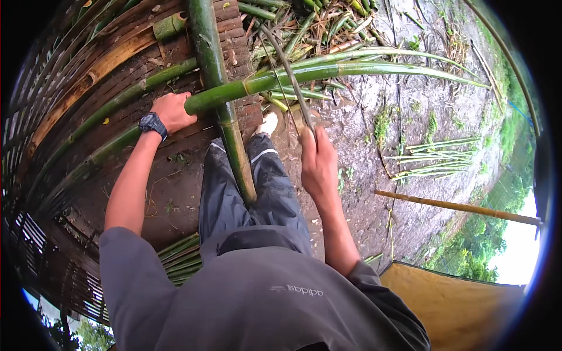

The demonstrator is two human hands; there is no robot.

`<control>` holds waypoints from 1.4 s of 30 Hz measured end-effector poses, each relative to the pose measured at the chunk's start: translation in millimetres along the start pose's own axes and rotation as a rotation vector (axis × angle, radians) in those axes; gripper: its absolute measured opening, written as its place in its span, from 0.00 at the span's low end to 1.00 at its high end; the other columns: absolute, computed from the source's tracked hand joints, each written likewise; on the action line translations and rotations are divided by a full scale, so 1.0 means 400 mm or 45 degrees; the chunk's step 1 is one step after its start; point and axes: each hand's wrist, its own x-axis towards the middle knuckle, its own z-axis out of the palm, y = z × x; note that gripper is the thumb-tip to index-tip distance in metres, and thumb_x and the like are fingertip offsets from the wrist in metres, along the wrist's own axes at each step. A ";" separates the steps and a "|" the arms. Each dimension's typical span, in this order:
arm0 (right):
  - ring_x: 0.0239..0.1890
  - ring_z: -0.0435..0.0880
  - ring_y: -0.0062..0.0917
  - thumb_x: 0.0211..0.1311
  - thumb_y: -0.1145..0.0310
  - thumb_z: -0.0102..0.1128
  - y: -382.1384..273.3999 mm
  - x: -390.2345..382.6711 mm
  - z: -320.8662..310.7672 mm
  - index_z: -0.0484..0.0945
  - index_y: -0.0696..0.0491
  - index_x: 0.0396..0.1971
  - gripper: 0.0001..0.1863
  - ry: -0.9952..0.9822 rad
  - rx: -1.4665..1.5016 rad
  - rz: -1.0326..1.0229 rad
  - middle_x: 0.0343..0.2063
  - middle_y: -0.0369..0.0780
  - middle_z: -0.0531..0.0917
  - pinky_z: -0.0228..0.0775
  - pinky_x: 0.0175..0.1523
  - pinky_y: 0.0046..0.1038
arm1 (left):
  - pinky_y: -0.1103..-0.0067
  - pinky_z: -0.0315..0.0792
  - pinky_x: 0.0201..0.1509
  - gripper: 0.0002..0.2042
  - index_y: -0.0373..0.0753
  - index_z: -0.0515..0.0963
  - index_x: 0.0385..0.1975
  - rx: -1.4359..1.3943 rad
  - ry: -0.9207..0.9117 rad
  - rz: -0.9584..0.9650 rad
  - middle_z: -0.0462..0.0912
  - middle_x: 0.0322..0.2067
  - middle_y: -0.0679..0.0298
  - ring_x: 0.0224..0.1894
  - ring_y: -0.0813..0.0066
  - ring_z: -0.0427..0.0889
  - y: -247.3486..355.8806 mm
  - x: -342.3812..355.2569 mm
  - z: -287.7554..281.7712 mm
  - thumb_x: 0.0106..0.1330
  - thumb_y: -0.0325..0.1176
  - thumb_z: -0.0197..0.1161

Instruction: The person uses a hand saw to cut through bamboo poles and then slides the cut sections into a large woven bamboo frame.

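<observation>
My left hand (pixel 174 113), with a dark watch on its wrist, is closed round the near end of a green bamboo pole (pixel 216 98). This pole lies across a thicker bamboo pole (pixel 206 44), whose lower end rests between my legs. To the right, the held pole parts into long thin strips. In my right hand (pixel 319 161) is a long narrow grey tool (pixel 288 73), pointing up and away. It crosses the held bamboo right of the thick pole. A thin dark line runs beside it; whether it belongs to the tool I cannot tell.
More bamboo poles (pixel 126 93) and a brown slatted surface (pixel 234 44) lie at the left. Cut bamboo scraps (pixel 328 29) are heaped at the far side. Strips (pixel 439 157) rest on the wet muddy ground at right, near a horizontal pole (pixel 456 205) and a yellowish tarp (pixel 451 304).
</observation>
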 end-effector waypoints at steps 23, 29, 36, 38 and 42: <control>0.34 0.80 0.62 0.79 0.59 0.51 0.031 0.083 0.069 0.75 0.58 0.39 0.16 0.076 0.058 -0.086 0.28 0.58 0.81 0.69 0.38 0.53 | 0.63 0.79 0.48 0.19 0.42 0.79 0.41 0.364 0.615 -0.121 0.87 0.40 0.58 0.44 0.57 0.86 0.084 -0.015 0.114 0.54 0.42 0.76; 0.28 0.82 0.56 0.80 0.61 0.50 -0.002 -0.092 -0.022 0.75 0.58 0.40 0.15 0.001 0.006 0.087 0.23 0.52 0.80 0.70 0.31 0.45 | 0.62 0.83 0.38 0.19 0.42 0.78 0.36 0.210 0.654 0.001 0.88 0.32 0.57 0.36 0.54 0.89 0.028 -0.024 0.103 0.53 0.46 0.76; 0.29 0.76 0.33 0.80 0.58 0.51 0.019 0.117 0.090 0.77 0.61 0.39 0.19 0.058 0.004 -0.033 0.26 0.47 0.78 0.68 0.38 0.36 | 0.61 0.83 0.38 0.17 0.43 0.79 0.36 0.178 0.615 -0.003 0.88 0.31 0.57 0.35 0.54 0.89 0.031 0.001 0.108 0.55 0.46 0.75; 0.30 0.79 0.56 0.80 0.62 0.49 0.014 -0.002 0.017 0.76 0.59 0.39 0.15 0.026 0.070 0.068 0.26 0.55 0.80 0.71 0.36 0.43 | 0.62 0.83 0.38 0.18 0.43 0.78 0.37 0.190 0.545 -0.036 0.88 0.33 0.57 0.36 0.54 0.89 0.034 0.001 0.098 0.54 0.46 0.75; 0.29 0.79 0.53 0.80 0.61 0.48 -0.016 -0.052 -0.023 0.77 0.61 0.38 0.17 0.051 0.035 0.103 0.26 0.54 0.79 0.71 0.37 0.42 | 0.62 0.83 0.39 0.19 0.43 0.78 0.39 0.183 0.511 -0.045 0.88 0.34 0.58 0.38 0.55 0.89 0.031 -0.009 0.087 0.54 0.46 0.75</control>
